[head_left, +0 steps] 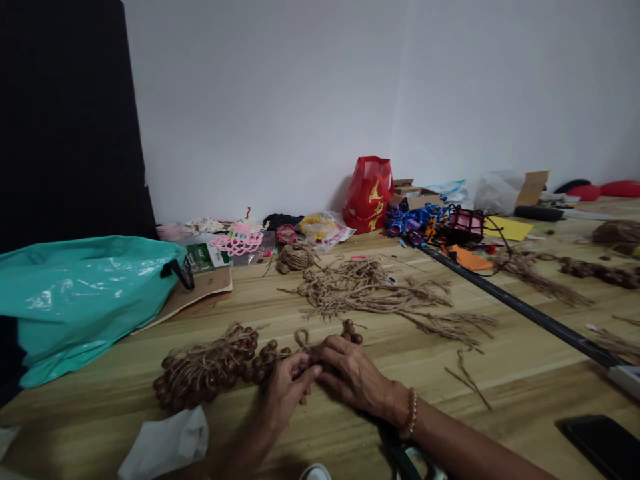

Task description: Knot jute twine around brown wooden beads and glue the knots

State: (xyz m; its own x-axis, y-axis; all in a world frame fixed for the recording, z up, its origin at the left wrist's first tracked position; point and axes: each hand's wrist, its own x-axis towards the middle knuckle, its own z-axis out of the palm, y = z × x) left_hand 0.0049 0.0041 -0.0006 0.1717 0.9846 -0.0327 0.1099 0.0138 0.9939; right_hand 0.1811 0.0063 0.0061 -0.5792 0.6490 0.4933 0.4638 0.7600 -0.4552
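Note:
My left hand (287,390) and my right hand (353,372) meet low in the middle of the head view, fingertips pinched close together on jute twine. A small loop of that twine (302,339) sticks up just beyond the fingers. To the left lies a bunch of brown round beads (215,377) strung on twine, its strand running up to my left hand. A few more beads (352,332) show past my right hand's knuckles. The spot where the fingers grip is mostly hidden behind them.
Loose twine lengths (360,287) lie beyond my hands, with a twine bundle (295,257) behind. A teal plastic bag (95,287) is at left, white tissue (167,440) in front. A black strip (520,307) crosses the right side; a phone (603,443) lies near it.

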